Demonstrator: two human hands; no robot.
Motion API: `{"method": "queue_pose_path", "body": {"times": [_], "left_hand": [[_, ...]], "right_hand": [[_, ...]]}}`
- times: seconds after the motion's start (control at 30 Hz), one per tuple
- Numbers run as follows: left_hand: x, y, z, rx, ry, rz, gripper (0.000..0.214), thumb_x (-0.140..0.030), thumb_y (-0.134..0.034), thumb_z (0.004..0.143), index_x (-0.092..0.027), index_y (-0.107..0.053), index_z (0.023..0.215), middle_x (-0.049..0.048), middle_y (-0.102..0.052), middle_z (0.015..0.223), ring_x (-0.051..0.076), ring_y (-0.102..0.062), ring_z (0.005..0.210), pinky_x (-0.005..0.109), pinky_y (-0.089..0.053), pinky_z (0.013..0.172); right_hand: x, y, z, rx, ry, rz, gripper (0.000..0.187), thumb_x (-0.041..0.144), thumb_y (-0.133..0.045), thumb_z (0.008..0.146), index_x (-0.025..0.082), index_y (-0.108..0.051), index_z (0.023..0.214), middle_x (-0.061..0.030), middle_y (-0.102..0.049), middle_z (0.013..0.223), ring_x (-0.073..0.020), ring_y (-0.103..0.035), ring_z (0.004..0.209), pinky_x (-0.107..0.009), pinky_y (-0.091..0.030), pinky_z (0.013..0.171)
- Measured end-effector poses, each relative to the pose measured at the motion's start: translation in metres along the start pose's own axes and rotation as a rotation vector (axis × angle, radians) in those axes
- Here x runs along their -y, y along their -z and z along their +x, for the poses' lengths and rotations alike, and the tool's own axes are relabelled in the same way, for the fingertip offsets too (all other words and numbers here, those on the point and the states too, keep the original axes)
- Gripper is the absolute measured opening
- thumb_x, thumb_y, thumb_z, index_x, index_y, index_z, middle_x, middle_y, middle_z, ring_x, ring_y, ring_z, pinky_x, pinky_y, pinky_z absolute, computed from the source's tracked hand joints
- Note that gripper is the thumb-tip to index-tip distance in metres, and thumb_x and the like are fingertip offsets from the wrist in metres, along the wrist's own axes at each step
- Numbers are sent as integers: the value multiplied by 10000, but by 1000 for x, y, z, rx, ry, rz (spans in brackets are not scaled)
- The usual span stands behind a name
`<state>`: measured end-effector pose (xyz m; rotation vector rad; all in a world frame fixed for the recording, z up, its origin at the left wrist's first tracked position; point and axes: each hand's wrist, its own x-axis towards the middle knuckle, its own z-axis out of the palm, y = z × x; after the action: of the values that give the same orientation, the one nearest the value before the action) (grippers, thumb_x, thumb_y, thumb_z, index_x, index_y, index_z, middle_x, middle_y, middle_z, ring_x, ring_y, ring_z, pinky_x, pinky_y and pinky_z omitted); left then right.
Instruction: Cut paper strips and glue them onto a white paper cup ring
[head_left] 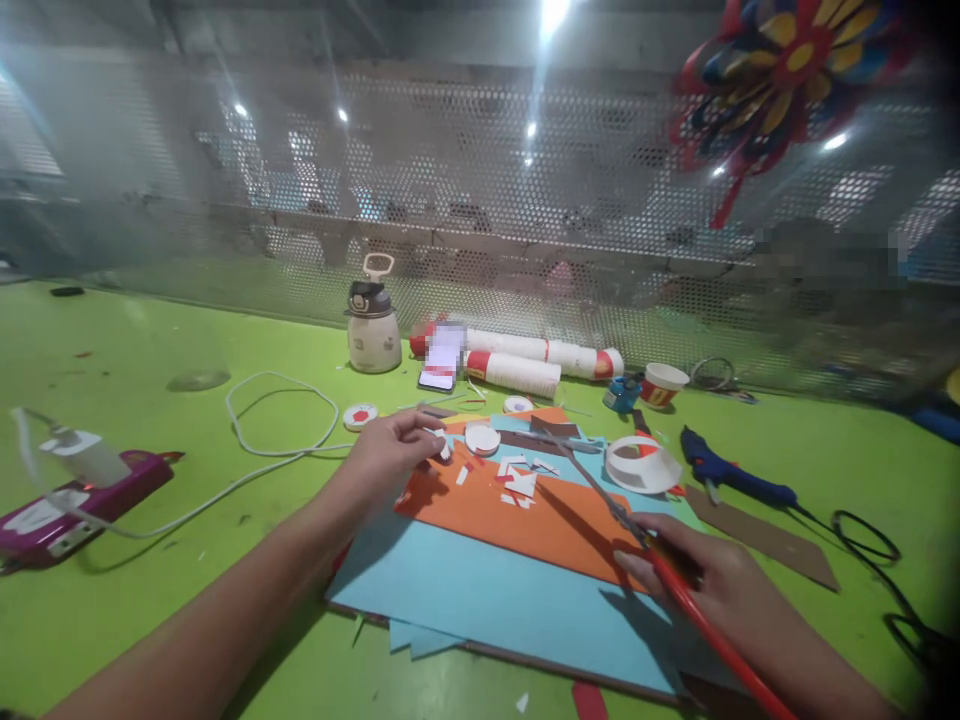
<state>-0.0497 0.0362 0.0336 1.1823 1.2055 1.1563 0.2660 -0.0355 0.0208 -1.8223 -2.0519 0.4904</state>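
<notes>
My left hand (394, 445) is closed in a pinch on a small white paper piece (444, 450), over the far left part of an orange sheet (480, 515). A pair of red-handled scissors (622, 512) is in my right hand (697, 570), its long blades pointing away over the orange sheet. The scissors' tips lie near a brown strip. White paper scraps (520, 484) and red bits are scattered on the orange sheet, which rests on light blue sheets (480, 600). A small white disc (481, 438) lies between the hands.
On the green table (277, 640) stand a bottle (373, 330), a phone (442, 358), white paper-cup tubes (517, 372), a blue jar (622, 394) and a paper cup (663, 384). A glue gun (739, 478) and its cord lie right. A purple power strip (142, 482) with a white cable is left.
</notes>
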Motion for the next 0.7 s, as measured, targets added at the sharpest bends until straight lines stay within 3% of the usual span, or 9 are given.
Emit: {"method": "queue_pose_path", "body": {"times": [0.17, 0.37, 0.53, 0.7], "left_hand": [[12, -1, 14, -51, -16, 102, 98, -211, -689, 682, -148, -622, 718, 27, -669, 586, 152, -633, 593, 251, -441, 543], [6, -6, 32, 62, -12, 327, 39, -145, -688, 708, -127, -672, 740, -21, -615, 584, 96, -540, 522, 242, -444, 546], [22, -10, 40, 209, 51, 540, 155, -274, -599, 871, -128, -632, 912, 11, -654, 826, 127, -616, 668, 296, -527, 619], [34, -14, 41, 227, 10, 715, 219, -324, -572, 887, -136, -619, 990, 39, -658, 928, 155, -633, 762, 344, -536, 691]], "right_hand": [[-1, -6, -3, 83, 8, 34, 412, 507, -569, 832, 223, -634, 1123, -70, -711, 1119, -282, -653, 988, -365, -513, 833], [5, -6, -10, 104, 57, 65, 335, 516, -537, 864, 263, -627, 1065, -44, -699, 1085, -264, -640, 949, -371, -489, 806], [10, -3, -12, 138, 43, 75, 303, 523, -528, 867, 266, -616, 1002, -31, -700, 988, -249, -640, 876, -352, -490, 749], [11, -4, -12, 174, -6, 26, 342, 546, -511, 858, 265, -621, 1019, -55, -691, 1053, -267, -635, 911, -374, -503, 760]]}}
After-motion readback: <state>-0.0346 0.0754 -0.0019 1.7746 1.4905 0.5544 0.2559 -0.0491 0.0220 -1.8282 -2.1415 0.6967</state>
